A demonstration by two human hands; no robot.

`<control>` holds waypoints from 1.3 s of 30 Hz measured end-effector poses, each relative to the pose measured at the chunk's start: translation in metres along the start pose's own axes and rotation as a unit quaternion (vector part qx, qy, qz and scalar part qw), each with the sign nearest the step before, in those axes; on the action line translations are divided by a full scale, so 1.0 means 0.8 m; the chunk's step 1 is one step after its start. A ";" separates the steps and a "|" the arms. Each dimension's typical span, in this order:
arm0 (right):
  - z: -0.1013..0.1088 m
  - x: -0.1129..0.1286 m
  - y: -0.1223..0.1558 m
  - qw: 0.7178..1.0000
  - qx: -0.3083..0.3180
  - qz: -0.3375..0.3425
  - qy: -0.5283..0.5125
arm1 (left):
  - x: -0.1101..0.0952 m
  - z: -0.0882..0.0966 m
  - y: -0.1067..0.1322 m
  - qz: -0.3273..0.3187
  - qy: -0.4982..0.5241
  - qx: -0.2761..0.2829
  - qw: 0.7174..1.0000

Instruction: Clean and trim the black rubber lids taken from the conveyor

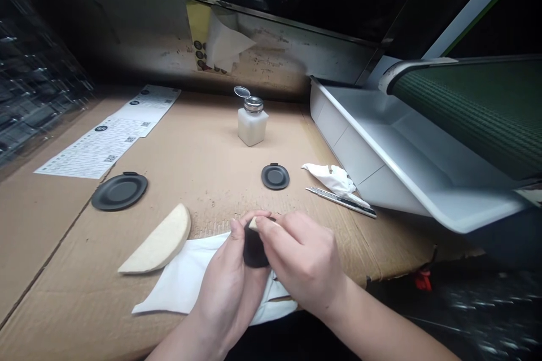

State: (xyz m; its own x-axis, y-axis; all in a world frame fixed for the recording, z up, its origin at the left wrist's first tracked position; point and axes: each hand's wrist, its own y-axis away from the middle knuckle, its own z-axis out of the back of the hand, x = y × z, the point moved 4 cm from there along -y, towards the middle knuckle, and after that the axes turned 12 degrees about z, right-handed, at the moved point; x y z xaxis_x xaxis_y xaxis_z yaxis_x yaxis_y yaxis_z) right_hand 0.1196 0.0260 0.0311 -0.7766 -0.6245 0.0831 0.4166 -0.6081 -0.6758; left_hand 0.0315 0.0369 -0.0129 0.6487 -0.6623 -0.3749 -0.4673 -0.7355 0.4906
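My left hand (228, 282) is closed around a small black part (254, 248), held upright above a white cloth (182, 282). My right hand (300, 256) pinches a small pale pad (254, 223) and presses it on the top of the black part. Both hands meet near the front edge of the cardboard-covered table (203, 152). A cream half-round sponge (158, 242) lies just left of my hands, partly on the cloth.
Two black round caps lie on the cardboard, a larger one (119, 191) at left and a smaller one (275, 176) in the middle. A white dispenser bottle (252, 123) with its lid up stands behind. A utility knife (341, 201), a crumpled wipe (332, 176), printed sheets (110, 135), a grey tray (406, 158) and a green conveyor belt (474, 107) surround them.
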 end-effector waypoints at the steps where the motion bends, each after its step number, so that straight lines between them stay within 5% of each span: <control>1: -0.005 0.002 -0.005 1.000 -0.005 -0.002 0.014 | 0.000 0.001 0.000 0.000 0.006 -0.012 1.000; 5: -0.008 -0.005 -0.032 0.997 -0.029 -0.051 -0.044 | 0.001 0.001 0.000 0.008 0.027 -0.010 1.000; 11: 0.054 -0.054 -0.018 0.974 -0.134 -0.165 -0.084 | 0.000 -0.001 0.003 0.008 0.025 0.022 0.999; 14: 0.069 -0.070 0.017 0.977 -0.088 -0.190 -0.044 | 0.000 0.001 0.002 0.010 0.032 0.032 0.999; 18: 0.058 -0.063 0.048 0.991 -0.022 -0.116 -0.058 | 0.000 0.002 0.000 0.011 0.044 0.047 0.998; 27: 0.043 -0.056 0.056 0.998 -0.046 -0.047 -0.002 | 0.000 0.003 0.003 -0.005 0.044 0.058 0.997; 32: 0.032 -0.059 0.064 0.993 0.001 -0.046 0.107 | 0.001 0.006 0.001 0.015 0.069 0.052 0.996; 39: 0.030 -0.068 0.054 0.989 0.113 -0.067 -0.068 | -0.001 0.006 0.000 0.028 0.096 0.018 0.995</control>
State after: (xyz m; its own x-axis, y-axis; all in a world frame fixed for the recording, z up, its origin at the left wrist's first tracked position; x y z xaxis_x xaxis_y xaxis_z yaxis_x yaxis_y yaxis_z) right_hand 0.1913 0.0224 0.0148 -0.7670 -0.5822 0.2696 0.4213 -0.7740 -0.4727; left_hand 0.0277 0.0368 -0.0164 0.7220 -0.6657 -0.1885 -0.5252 -0.7047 0.4770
